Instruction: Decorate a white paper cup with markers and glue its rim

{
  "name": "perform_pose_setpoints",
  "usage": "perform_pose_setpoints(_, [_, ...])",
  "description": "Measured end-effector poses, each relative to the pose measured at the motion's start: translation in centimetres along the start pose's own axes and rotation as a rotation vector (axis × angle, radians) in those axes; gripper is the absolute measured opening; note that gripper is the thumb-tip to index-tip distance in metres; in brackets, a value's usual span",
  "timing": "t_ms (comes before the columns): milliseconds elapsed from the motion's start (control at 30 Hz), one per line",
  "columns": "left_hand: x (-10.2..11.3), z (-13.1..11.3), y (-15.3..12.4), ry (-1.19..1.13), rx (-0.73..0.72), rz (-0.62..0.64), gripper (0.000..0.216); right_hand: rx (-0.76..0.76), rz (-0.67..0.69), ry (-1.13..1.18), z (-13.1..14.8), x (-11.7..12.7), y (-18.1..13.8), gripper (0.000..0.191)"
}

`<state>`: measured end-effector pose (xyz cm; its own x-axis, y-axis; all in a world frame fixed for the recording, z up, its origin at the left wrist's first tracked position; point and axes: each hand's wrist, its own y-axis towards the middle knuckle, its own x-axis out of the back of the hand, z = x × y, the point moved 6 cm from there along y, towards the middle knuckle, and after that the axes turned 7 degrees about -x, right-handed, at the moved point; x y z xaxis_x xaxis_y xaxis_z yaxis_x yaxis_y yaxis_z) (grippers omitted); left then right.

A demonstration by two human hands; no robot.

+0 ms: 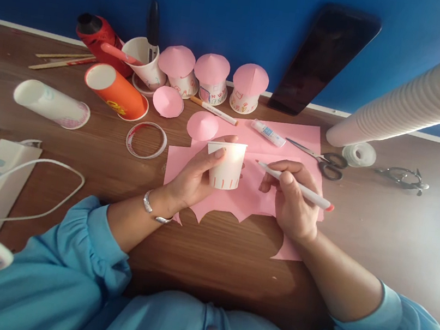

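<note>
My left hand (197,175) is closed around a white paper cup (226,166), thumb on the near side. Short red strokes run along the cup's lower edge. In my right hand (297,204) is a white felt-tip pen (303,189) with a red end; its tip points at the cup but stays apart from it. Beneath both hands lies cut pink paper (255,203) with a scalloped near edge. A pink paper cone (202,125) rests just behind the cup. Farther back, three decorated cups wear pink cone tops, one being the right-hand cup (243,102).
Scissors (329,165), a glue stick (268,133) and an orange marker (215,111) lie behind my hands. A tall stack of cups (411,100) leans at right near a dark phone (324,59). Tape (146,140), an orange can (117,93) and a power strip (3,177) are at left.
</note>
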<state>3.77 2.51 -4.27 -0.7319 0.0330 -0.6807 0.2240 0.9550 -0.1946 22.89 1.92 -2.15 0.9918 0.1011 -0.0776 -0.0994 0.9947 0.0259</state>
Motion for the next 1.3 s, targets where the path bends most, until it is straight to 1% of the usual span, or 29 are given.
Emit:
perform_pose_setpoints(100, [-0.1, -0.1, 0.0, 0.005, 0.002, -0.009, 0.059, -0.072, -0.053, 0.047, -0.6, 0.2, 0.5, 0.03])
perform_pose_setpoints(167, [-0.1, -0.1, -0.1, 0.012, 0.011, -0.014, 0.057, -0.076, -0.067, 0.034, -0.7, 0.2, 0.6, 0.03])
perform_pose_setpoints(233, [-0.1, -0.2, -0.1, 0.013, 0.017, -0.014, 0.055, -0.048, -0.042, -0.021, -0.6, 0.0, 0.6, 0.029])
perform_pose_setpoints(300, [-0.2, -0.2, -0.1, 0.013, 0.012, -0.012, 0.053, 0.02, 0.032, -0.096, -0.2, -0.4, 0.4, 0.038])
perform_pose_setpoints(400, [-0.4, -0.2, -0.1, 0.038, -0.006, -0.017, 0.048, 0.191, 0.172, -0.227, 0.7, -1.2, 0.1, 0.069])
perform_pose_setpoints(467, [-0.4, -0.2, -0.1, 0.076, -0.026, -0.028, 0.048, 0.315, 0.239, -0.338, 1.2, -1.8, -0.3, 0.085])
perform_pose_setpoints(533, [-0.3, -0.1, -0.2, 0.122, -0.051, -0.03, 0.053, 0.403, 0.26, -0.458, 1.5, -2.3, -0.6, 0.088])
perform_pose_setpoints(600, [-0.1, 0.0, -0.2, 0.175, -0.07, -0.011, 0.059, 0.437, 0.24, -0.548, 1.7, -2.6, -0.8, 0.083])
perform_pose_setpoints(700, [-0.1, 0.2, -0.4, 0.247, -0.063, 0.034, 0.064, 0.425, 0.198, -0.575, 1.8, -2.6, -0.7, 0.075])
perform_pose_setpoints(833, [-0.4, 0.0, -0.6, 0.274, -0.074, 0.088, 0.062, 0.358, 0.197, -0.505, 1.1, -2.2, -0.5, 0.069])
perform_pose_setpoints(1000, [-1.0, 0.1, -0.2, 0.099, -0.066, 0.135, 0.054, 0.149, 0.224, -0.179, -1.2, -1.1, 0.5, 0.074])
perform_pose_setpoints(1100, [-1.1, 0.2, 0.0, 0.071, -0.059, 0.147, 0.046, 0.083, 0.235, -0.122, -1.9, -1.0, 0.8, 0.08])
perform_pose_setpoints(1200, [-0.9, 0.0, -0.2, 0.101, -0.076, 0.128, 0.044, 0.075, 0.253, -0.165, -1.7, -1.2, 0.6, 0.079])
perform_pose_setpoints(1300, [-0.7, -0.2, -0.4, 0.127, -0.066, 0.093, 0.052, 0.157, 0.252, -0.213, -0.8, -1.6, 0.2, 0.076])
